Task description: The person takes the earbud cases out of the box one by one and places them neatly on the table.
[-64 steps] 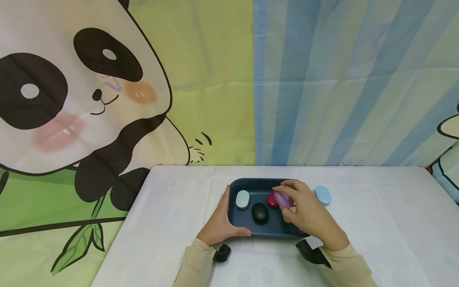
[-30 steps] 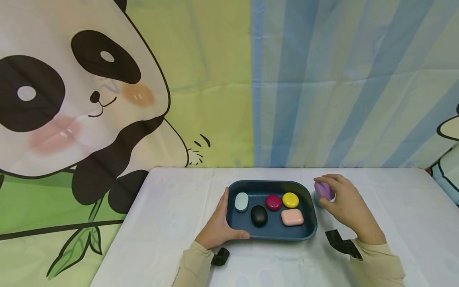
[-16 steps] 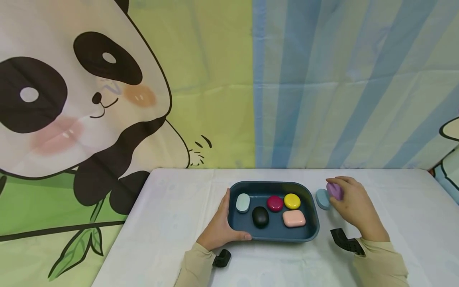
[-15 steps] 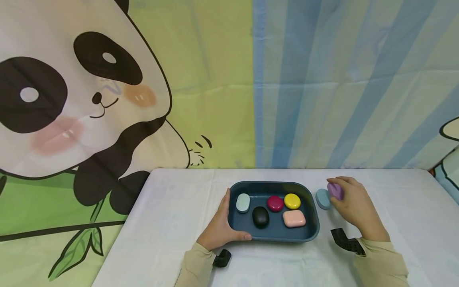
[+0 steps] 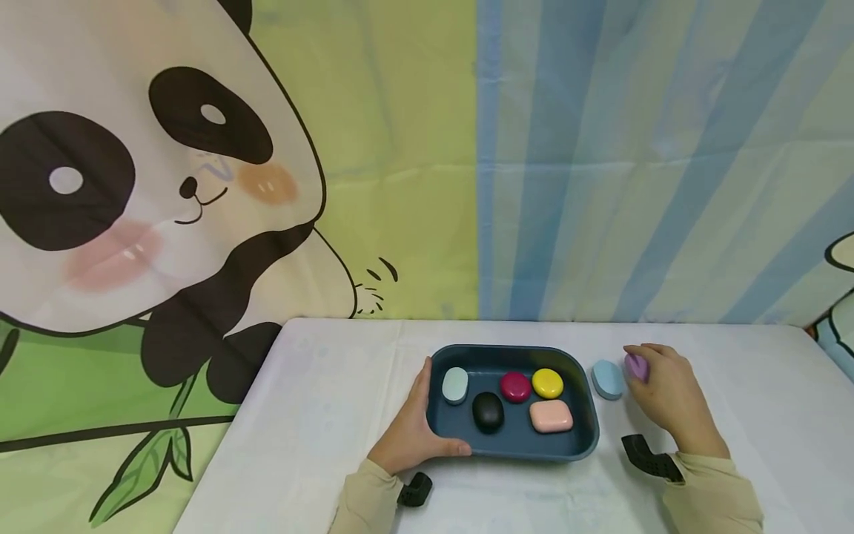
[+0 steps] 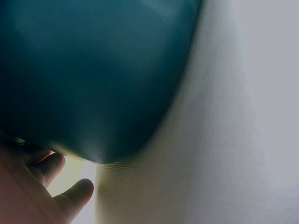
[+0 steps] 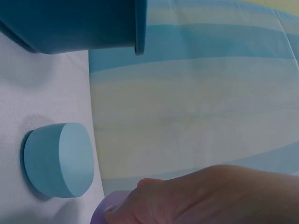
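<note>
In the head view, a dark blue tray [image 5: 467, 444] stands on the table. My left hand [image 5: 419, 436] rests against its near left corner, fingers along the left wall and thumb along the front wall. At the right, my right hand [image 5: 670, 389] pinches a smooth purple piece [image 5: 637, 367] between thumb and fingers, over or on the table. Beside it lies a light blue oval block [image 5: 608, 380], also seen as a blue block [image 7: 58, 158] in the right wrist view. There, the purple piece [image 7: 106, 207] is mostly hidden by my hand.
Inside the tray lie a pale mint oval piece [image 5: 455, 386], a black one [image 5: 488, 412], a dark red one [image 5: 516, 387], a yellow one [image 5: 547, 383] and a pink rectangular one [image 5: 551, 416]. A white cloth covers the table [image 5: 347, 386]. A printed curtain [image 5: 414, 185] hangs behind.
My right hand has carried the purple piece from above the tray to the right, past the light blue block, and lower. My left hand stays at the tray's corner.
</note>
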The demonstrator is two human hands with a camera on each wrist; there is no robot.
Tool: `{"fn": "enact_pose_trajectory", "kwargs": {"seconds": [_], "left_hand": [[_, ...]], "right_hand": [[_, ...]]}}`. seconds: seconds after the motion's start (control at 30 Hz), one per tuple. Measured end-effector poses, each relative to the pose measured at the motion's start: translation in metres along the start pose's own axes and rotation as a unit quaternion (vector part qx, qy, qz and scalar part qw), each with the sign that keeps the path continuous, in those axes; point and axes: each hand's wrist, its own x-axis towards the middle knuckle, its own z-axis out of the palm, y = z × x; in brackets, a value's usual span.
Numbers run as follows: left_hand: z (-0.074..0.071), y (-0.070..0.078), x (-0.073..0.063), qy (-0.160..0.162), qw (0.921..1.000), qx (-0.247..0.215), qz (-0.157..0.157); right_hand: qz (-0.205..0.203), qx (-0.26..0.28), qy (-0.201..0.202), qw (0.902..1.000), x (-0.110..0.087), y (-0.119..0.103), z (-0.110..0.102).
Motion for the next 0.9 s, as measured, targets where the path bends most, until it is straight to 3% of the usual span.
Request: {"fn": "enact_pose_trajectory", "kwargs": {"seconds": [0.37,0.67,0.9], "left_hand": [[0.001,-0.003,0.001,0.002,1.0000,0.005,0.007],[0.002,-0.002,0.000,0.001,1.0000,-0.002,0.005],[0.002,-0.002,0.000,0.001,1.0000,-0.005,0.008]], "right_hand": [[0.002,-0.017,-0.020,0.9997,-0.001,0.010,0.009],[0.024,-0.030,-0.074,0.9965,-0.001,0.015,0.010],[0.016,-0.034,-0.064,0.9973,0.000,0.011,0.007]]}}
